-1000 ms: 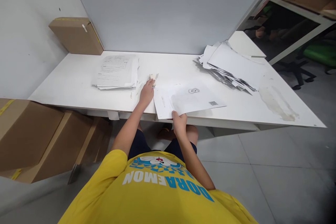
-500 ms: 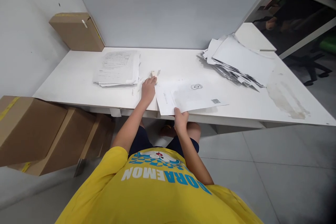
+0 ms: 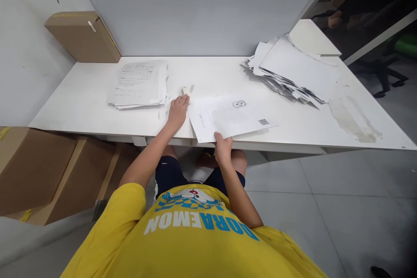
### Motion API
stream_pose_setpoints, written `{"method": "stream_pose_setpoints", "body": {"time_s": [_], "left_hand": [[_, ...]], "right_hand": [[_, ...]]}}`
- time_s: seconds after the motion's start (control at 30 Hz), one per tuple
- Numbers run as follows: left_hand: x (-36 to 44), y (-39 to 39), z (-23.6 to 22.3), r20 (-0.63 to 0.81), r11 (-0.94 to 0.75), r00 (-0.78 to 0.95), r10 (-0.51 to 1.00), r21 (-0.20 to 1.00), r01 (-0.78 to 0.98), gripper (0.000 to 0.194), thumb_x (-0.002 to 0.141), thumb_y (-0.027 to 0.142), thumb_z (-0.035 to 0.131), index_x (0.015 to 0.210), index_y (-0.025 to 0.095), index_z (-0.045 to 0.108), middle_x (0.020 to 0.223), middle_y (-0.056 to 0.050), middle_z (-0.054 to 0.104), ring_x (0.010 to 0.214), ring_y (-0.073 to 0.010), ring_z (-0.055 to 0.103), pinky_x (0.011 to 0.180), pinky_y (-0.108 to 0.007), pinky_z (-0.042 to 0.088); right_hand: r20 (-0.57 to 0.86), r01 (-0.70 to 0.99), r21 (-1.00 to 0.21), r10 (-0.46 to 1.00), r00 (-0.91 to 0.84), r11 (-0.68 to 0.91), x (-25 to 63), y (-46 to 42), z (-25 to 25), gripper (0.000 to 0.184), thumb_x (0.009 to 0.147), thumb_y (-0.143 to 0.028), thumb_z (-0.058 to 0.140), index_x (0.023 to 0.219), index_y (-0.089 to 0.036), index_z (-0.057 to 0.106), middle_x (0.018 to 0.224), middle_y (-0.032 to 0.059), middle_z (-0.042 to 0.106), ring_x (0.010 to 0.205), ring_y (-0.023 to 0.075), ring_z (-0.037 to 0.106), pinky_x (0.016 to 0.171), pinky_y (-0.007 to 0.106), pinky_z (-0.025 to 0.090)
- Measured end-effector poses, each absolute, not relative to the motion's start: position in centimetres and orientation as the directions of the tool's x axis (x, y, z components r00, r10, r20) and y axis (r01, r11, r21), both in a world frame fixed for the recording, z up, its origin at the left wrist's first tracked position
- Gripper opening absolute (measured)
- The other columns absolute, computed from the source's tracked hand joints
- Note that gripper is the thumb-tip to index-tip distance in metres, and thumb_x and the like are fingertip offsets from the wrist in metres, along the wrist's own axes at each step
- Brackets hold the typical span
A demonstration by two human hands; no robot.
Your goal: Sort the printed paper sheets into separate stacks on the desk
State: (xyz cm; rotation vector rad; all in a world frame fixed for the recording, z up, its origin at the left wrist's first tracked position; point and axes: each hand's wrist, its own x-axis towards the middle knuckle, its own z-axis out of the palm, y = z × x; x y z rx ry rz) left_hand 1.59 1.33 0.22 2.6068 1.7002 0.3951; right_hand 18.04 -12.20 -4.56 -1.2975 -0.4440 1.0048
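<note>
My right hand (image 3: 223, 147) pinches the near edge of a white sheet of paper (image 3: 228, 124), thumb on top. Printed round stamps and a square code show on this sheet, which lies over the table's front edge. At its far left corner, my left hand (image 3: 178, 110) is closed over a small cream-coloured stapler-like tool (image 3: 186, 91); the fingers hide most of it. Left of that hand lies a neat stack of printed papers (image 3: 138, 83).
A loose, fanned pile of papers (image 3: 289, 71) lies at the right on the white table (image 3: 208, 69). One cardboard box (image 3: 83, 37) stands in the back left corner. More cardboard boxes (image 3: 35, 169) are below the table's left end. A grey panel (image 3: 202, 8) rises behind.
The camera view has shifted slightly, so the scene sits a little further left. Both hands keep their places on the tool and the sheet.
</note>
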Motion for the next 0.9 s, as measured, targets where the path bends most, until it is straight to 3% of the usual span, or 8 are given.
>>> {"method": "stream_pose_setpoints", "body": {"time_s": [0.27,0.43,0.67,0.8,0.9], "left_hand": [[1.3,1.3,-0.3,0.256,-0.402,0.35,0.901,0.191,0.895,0.068,0.084,-0.002,0.031,0.147,0.018,0.044,0.154,-0.008,0.046,0.14,-0.0258,0.041,0.112,-0.044,0.035],[1.3,1.3,-0.1,0.279,-0.405,0.338,0.899,0.233,0.884,0.07,0.083,-0.002,0.031,0.148,0.02,0.044,0.154,-0.007,0.046,0.139,-0.0255,0.042,0.111,-0.045,0.036],[1.4,1.0,0.4,0.266,-0.398,0.33,0.906,0.261,0.88,0.072,0.082,-0.003,0.031,0.151,0.02,0.039,0.157,-0.006,0.041,0.135,-0.0255,0.045,0.11,-0.044,0.04],[1.4,1.1,0.3,0.261,-0.407,0.34,0.903,0.271,0.872,0.071,0.084,-0.003,0.031,0.151,0.018,0.038,0.158,-0.006,0.04,0.134,-0.0253,0.047,0.11,-0.043,0.04],[1.4,1.2,0.3,0.257,-0.41,0.345,0.903,0.272,0.871,0.07,0.085,-0.003,0.031,0.151,0.017,0.038,0.159,-0.007,0.039,0.133,-0.0253,0.048,0.111,-0.042,0.039]], "right_hand": [[-0.215,-0.285,-0.957,0.807,0.55,-0.061,18.0,-12.4,-4.4,0.04,0.071,-0.034,0.065,0.103,-0.009,0.068,0.104,0.0122,0.074,0.109,0.0243,0.066,0.106,0.043,0.047],[-0.219,-0.272,-0.959,0.811,0.542,-0.078,17.9,-13.4,-4.0,0.04,0.073,-0.035,0.064,0.102,-0.009,0.068,0.102,0.0128,0.075,0.109,0.0257,0.066,0.103,0.043,0.049],[-0.126,-0.193,-0.98,0.596,0.793,0.049,21.0,-14.5,-2.6,0.045,0.074,-0.038,0.069,0.109,-0.011,0.064,0.117,0.0145,0.07,0.116,0.027,0.064,0.104,0.042,0.052],[0.029,-0.09,-0.969,0.472,0.881,0.228,27.4,-9.2,0.1,0.039,0.082,-0.033,0.063,0.116,-0.015,0.057,0.121,0.0119,0.065,0.116,0.0226,0.064,0.091,0.035,0.06],[0.051,-0.126,-0.939,0.49,0.87,0.321,33.6,-2.5,2.0,0.04,0.087,-0.02,0.052,0.126,-0.021,0.049,0.122,0.009,0.062,0.114,0.0182,0.065,0.077,0.03,0.063]]}}
